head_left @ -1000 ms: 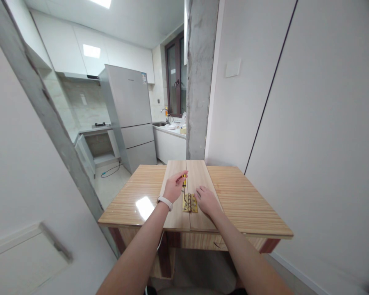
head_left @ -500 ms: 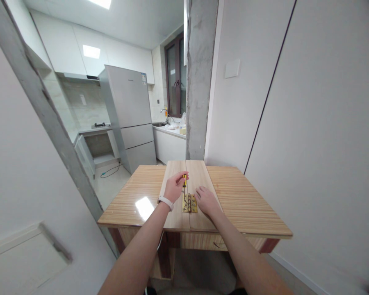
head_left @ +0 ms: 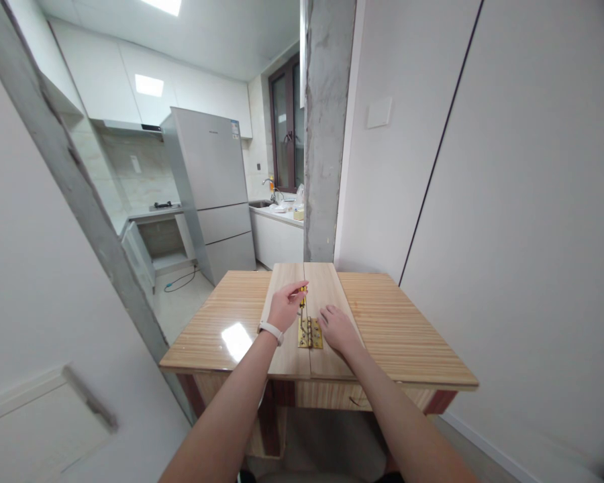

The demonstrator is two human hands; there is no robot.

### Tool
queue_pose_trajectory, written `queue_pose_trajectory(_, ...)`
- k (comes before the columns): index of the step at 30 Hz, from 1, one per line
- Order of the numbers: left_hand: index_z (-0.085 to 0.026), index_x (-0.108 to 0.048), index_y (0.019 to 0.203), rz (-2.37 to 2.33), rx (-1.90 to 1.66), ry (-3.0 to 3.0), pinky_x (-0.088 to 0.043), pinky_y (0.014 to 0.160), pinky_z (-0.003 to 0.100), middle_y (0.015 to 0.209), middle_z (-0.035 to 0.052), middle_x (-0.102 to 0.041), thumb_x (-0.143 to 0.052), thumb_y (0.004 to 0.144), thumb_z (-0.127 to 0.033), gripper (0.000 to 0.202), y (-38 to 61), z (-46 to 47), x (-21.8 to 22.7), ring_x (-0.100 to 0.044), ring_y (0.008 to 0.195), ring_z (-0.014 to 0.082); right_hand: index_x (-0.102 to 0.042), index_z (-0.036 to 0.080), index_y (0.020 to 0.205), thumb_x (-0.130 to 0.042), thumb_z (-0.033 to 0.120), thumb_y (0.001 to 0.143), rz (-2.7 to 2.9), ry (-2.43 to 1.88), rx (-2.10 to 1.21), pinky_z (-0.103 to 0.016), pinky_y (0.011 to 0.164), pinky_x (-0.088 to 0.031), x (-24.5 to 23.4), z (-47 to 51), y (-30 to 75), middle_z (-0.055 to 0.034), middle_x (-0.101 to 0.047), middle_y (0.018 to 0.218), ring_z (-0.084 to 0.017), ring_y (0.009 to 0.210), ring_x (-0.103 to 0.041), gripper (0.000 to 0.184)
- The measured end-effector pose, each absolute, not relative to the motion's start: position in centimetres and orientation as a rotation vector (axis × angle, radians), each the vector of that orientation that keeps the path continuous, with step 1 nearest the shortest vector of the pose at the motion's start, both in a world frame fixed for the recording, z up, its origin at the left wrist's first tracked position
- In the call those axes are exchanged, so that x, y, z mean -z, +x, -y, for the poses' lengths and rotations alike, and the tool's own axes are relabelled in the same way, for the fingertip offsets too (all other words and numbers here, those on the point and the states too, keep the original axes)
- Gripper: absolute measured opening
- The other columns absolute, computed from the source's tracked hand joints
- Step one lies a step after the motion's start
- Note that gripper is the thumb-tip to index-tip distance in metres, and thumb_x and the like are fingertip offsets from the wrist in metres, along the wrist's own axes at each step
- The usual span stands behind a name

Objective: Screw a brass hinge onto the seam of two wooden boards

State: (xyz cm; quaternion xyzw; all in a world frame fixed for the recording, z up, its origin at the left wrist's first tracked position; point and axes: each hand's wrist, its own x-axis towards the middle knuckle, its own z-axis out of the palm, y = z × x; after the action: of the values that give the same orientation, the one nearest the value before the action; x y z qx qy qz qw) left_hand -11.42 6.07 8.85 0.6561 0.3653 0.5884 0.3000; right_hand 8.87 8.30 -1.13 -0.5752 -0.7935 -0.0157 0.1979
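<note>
Two pale wooden boards (head_left: pixel 327 288) lie side by side on a striped wooden table (head_left: pixel 407 335). A brass hinge (head_left: pixel 310 333) sits across the seam between them. My left hand (head_left: pixel 284 306), with a white band at the wrist, is closed round a small yellow-and-black screwdriver (head_left: pixel 302 297) that stands upright with its tip at the hinge. My right hand (head_left: pixel 336 328) lies flat on the right board, fingers spread beside the hinge.
A bare concrete pillar (head_left: pixel 327 134) rises just behind the table, with white walls to the right. Beyond on the left are a silver fridge (head_left: pixel 211 188), a kitchen counter with a sink (head_left: pixel 276 215) and a slanted grey door frame (head_left: pixel 65 174).
Almost nothing has moved. My left hand has shifted very slightly on the screwdriver; the right hand stays flat on the board.
</note>
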Motion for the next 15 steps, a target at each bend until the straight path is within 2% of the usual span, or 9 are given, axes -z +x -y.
queue_pose_trajectory(6, -0.022, -0.070, 0.120, -0.901, -1.532, 1.820, -0.050, 0.104, 0.038, 0.121, 0.0090, -0.072, -0.055, 0.097, -0.023, 0.027, -11.74, -5.79, -9.47, -0.067, 0.115, 0.0200, -0.063, 0.025, 0.127, -0.036, 0.047, 0.102, 2.221, -1.593, 0.055, -0.034, 0.110, -0.031, 0.92, -8.15, 8.94, -0.0104, -0.058, 0.138, -0.024, 0.128, -0.048, 0.043)
queue_pose_trajectory(15, -0.018, -0.069, 0.120, -0.801, -1.513, 1.695, -0.055, 0.096, 0.038, 0.114, 0.0111, -0.074, -0.060, 0.095, -0.026, 0.028, -11.52, -6.32, -8.84, -0.071, 0.104, 0.0212, -0.065, 0.023, 0.124, -0.035, 0.047, 0.103, 2.220, -1.584, 0.063, -0.034, 0.110, -0.030, 1.14, -8.30, 8.96, -0.0111, -0.058, 0.138, -0.024, 0.128, -0.048, 0.044)
